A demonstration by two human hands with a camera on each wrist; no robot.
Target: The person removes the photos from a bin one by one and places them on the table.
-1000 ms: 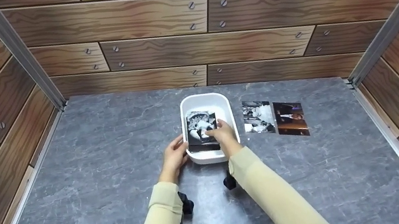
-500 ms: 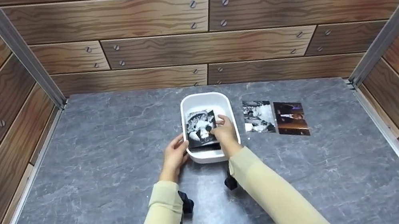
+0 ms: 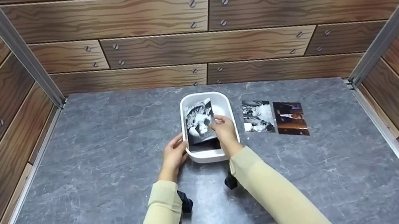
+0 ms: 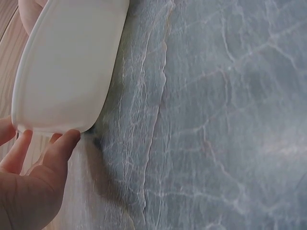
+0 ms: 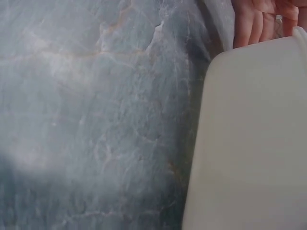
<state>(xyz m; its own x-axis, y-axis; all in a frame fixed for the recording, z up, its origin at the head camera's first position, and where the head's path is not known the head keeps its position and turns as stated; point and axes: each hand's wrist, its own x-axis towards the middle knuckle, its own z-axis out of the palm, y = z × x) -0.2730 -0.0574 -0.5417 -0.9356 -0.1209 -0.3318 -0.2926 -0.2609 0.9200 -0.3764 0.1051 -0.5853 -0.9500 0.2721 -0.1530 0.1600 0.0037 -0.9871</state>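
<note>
Inside the white tub [image 3: 210,154], the right hand [image 3: 225,130] pinches a photo [image 3: 197,122]; a loose grip might drop it. The left hand [image 3: 173,157], fingers spread, touches the tub's side.

Two photos [image 3: 258,116] lie right of the tub [image 3: 209,155].

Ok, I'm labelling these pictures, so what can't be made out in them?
Head view: most of the dark sheet, covered by the top photo.
Wrist views: the inside of the white tub, hidden by its outer walls.
Left wrist view: most of the right hand, cut off by the picture edge.
</note>
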